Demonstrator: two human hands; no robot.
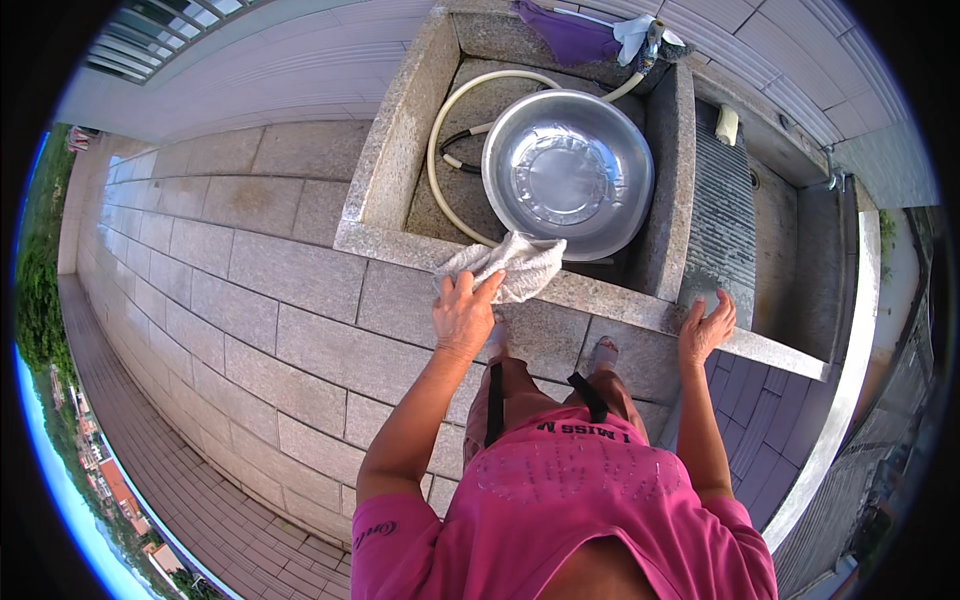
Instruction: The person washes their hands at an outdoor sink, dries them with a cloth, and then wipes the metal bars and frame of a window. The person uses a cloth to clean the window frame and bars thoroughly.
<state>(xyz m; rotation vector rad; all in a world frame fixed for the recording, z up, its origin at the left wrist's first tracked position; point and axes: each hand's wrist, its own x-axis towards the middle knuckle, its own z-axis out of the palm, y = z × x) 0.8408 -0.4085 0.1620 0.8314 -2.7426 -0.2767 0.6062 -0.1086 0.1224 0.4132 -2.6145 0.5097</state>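
My left hand (466, 316) grips a crumpled off-white cloth (517, 266) on the front rim of a stone sink (592, 291). Just beyond the cloth, a round metal basin (566, 176) rests inside the sink basin. No items lie in it. My right hand (706, 328) hovers at the front edge of the ribbed stone washboard (716, 202), fingers bent and apart, holding nothing that I can see. Whether it touches the rim cannot be told.
A cream hose (436, 142) loops around the metal basin from a wrapped tap (652, 45). A purple cloth (566, 34) hangs over the back rim. On the washboard lies a pale yellow block (727, 125). Another tap (832, 169) stands at the right. Stone tiles (315, 300) cover the floor.
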